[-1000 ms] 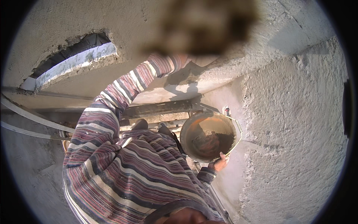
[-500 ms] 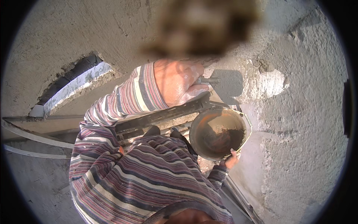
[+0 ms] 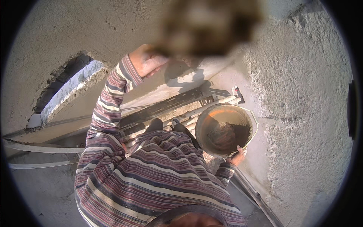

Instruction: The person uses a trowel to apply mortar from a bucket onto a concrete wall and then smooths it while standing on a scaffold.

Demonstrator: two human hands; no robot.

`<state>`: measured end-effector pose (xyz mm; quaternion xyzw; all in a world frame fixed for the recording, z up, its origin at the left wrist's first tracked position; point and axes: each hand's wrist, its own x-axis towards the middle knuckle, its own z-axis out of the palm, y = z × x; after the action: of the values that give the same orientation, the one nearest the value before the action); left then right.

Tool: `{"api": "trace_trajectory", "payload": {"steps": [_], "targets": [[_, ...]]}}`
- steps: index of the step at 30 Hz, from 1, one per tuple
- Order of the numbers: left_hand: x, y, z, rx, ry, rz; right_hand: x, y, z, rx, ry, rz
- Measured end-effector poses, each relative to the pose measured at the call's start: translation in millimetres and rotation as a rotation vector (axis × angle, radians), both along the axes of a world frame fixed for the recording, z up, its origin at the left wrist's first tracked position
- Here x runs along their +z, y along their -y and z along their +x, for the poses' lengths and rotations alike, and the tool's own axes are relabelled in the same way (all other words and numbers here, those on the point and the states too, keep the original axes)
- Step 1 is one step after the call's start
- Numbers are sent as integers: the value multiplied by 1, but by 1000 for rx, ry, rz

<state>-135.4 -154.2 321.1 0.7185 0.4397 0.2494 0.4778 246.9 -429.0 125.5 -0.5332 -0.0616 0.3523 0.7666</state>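
My left hand [image 3: 148, 62] is raised close to the wall, its fingers curled closed. A dark blurred shape covers what lies beyond the fingers, so the trowel seen in this hand a moment earlier is hidden. Below it, on the wall, falls a shadow of the hand. At the right, my right hand [image 3: 237, 156] grips the near rim of a round bucket [image 3: 202, 120]. The bucket is tilted so its mouth faces up at me. Wet grey mortar [image 3: 226, 133] lies in its bottom, and its wire handle [image 3: 256, 126] hangs out on the right side.
Rough plastered wall [image 3: 302, 75] rises on the right and another on the left, with a broken opening [image 3: 70, 85] in it. Planks and bars [image 3: 166, 108] lie beneath me. A blurred dark shape [image 3: 210, 26] blocks the top middle. Pale curved strips [image 3: 41, 145] stand at left.
My left hand has drawn back left and upward from the wet patch in the corner, taking the trowel out of sight. My right hand and the bucket have shifted slightly.
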Motion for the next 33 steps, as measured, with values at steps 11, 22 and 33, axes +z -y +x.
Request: {"api": "trace_trajectory", "payload": {"steps": [11,22,33], "targets": [[-165,121,-3,-114,-357,125,34,-62,-28,104,157,9],[-136,85,102,-324,-1116,553,89,-92,-145,102,974,-7],[-105,98,62,-694,-714,400,114,-70,-165,18,1046,-35]]}}
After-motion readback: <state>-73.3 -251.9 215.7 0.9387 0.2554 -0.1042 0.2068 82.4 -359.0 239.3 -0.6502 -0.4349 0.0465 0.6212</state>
